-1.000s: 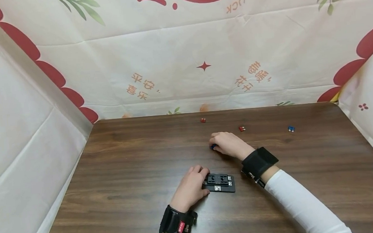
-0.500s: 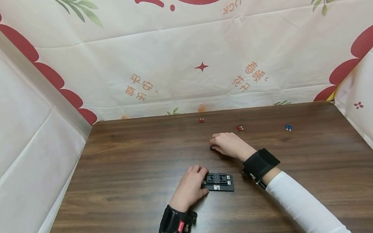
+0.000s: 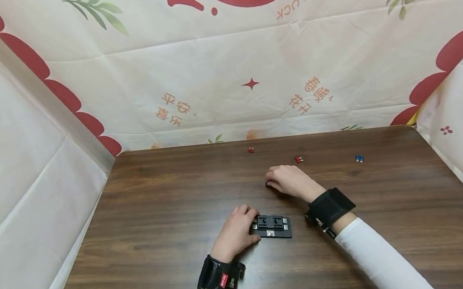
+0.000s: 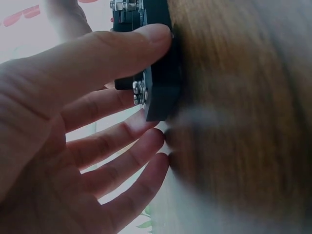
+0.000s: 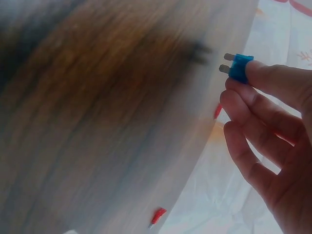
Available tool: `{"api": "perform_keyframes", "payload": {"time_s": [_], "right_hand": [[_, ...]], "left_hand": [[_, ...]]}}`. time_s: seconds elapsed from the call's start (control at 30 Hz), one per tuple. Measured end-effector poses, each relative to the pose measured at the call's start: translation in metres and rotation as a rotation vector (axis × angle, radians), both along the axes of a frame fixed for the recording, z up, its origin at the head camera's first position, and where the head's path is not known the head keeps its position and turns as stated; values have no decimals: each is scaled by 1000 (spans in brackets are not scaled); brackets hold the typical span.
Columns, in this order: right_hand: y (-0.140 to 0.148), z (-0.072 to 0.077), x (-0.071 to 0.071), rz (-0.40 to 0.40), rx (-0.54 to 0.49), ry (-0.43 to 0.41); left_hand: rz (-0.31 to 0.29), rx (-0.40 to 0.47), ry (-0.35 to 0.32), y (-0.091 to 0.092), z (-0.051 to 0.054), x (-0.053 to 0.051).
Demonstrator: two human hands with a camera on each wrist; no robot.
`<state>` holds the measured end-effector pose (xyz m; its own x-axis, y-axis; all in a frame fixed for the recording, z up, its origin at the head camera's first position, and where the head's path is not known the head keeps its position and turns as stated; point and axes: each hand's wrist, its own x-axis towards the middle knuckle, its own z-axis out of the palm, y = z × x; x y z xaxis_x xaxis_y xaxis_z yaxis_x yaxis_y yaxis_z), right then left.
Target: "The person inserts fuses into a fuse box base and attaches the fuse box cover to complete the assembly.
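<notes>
My left hand (image 3: pixel 234 234) holds the left end of a black fuse block (image 3: pixel 270 222) with metal terminals, which lies on the table. In the left wrist view the thumb presses along the side of the fuse block (image 4: pixel 165 87), and the other fingers reach around its far side. Further up the table, my right hand (image 3: pixel 290 180) pinches a blue blade fuse (image 5: pixel 241 68) between thumb and index finger. Its two metal prongs point away from the hand, toward the tabletop. In the head view the fingers mostly hide this fuse.
Two red blade fuses, one red fuse (image 3: pixel 250 150) near the back edge and another red fuse (image 3: pixel 299 160) just beyond my right hand, lie on the wooden table (image 3: pixel 160 221). Farther right lies a second blue fuse (image 3: pixel 359 159). A printed white cloth (image 3: pixel 209 61) hangs behind.
My right hand has shifted slightly to the right and nearer with the blue blade fuse in its fingers. The left hand and the fuse block stay in place.
</notes>
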<state>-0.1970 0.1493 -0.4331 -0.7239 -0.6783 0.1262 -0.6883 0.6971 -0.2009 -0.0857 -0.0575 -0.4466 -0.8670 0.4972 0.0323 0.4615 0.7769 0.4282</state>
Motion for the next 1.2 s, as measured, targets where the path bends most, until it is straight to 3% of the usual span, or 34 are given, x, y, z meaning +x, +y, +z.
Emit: {"api": "perform_keyframes", "payload": {"time_s": [0.23, 0.47, 1.2], "right_hand": [[0, 9, 4, -11, -26, -1], [-4, 15, 11, -22, -36, 0], [-5, 18, 38, -32, -80, -1]], "left_hand": [[-13, -1, -6, 0, 5, -5], [-6, 4, -19, 0, 3, -5], [10, 45, -24, -1, -4, 3]]}}
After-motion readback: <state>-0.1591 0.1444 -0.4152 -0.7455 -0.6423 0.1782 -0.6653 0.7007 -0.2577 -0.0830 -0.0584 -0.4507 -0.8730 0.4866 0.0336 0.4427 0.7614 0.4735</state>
